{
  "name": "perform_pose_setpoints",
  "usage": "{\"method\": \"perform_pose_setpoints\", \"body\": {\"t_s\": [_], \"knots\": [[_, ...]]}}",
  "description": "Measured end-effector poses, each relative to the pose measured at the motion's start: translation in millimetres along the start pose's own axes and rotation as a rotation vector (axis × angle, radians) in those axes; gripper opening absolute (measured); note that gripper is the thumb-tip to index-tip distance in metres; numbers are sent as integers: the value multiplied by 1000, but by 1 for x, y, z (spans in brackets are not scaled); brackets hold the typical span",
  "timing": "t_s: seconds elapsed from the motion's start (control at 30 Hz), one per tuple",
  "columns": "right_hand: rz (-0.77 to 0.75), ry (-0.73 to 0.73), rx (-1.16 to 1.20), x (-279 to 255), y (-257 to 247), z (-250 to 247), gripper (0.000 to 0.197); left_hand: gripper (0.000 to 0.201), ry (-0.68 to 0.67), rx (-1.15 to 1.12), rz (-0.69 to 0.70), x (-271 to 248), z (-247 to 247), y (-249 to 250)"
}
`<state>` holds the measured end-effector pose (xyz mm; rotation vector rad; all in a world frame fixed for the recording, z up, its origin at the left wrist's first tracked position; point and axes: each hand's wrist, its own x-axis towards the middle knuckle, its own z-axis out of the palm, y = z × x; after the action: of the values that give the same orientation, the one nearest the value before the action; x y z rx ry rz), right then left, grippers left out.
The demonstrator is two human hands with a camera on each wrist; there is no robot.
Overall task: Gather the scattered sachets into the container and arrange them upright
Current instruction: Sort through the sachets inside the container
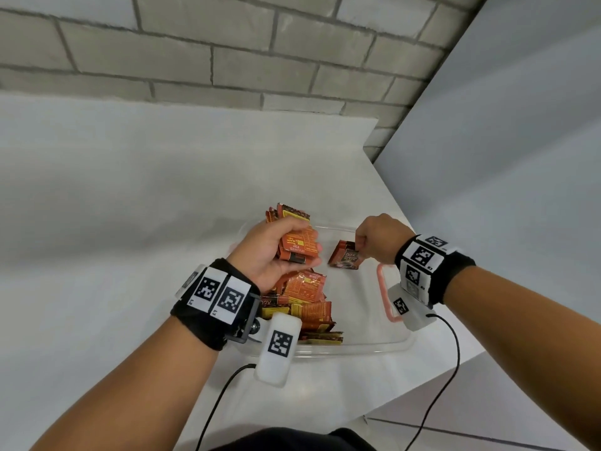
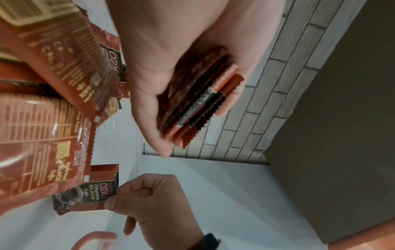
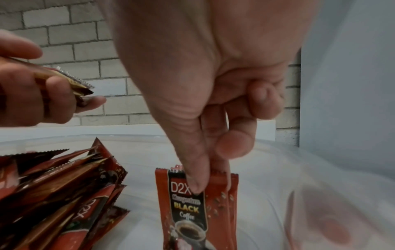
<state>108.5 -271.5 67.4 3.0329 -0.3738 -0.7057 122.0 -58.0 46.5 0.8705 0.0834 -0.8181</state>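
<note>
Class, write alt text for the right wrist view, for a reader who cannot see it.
The right hand pinches upright coffee sachets by their top edge inside a clear container. More sachets lean in a pile at left; above them the left hand holds a stack.

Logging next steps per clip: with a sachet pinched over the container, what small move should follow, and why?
Probably lower the coffee sachet onto the clear container floor and release it standing. The right hand pinches its top edge, it hangs upright over bare floor, and the left hand holds a stack.
</note>
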Motion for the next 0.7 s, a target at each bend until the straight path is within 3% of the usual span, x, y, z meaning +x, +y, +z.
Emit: {"method": "perform_pose_setpoints", "body": {"t_s": [0.7], "knots": [[2,25,-127,-1,-7,4,9,14,16,12,-2,-3,-2,1]]}}
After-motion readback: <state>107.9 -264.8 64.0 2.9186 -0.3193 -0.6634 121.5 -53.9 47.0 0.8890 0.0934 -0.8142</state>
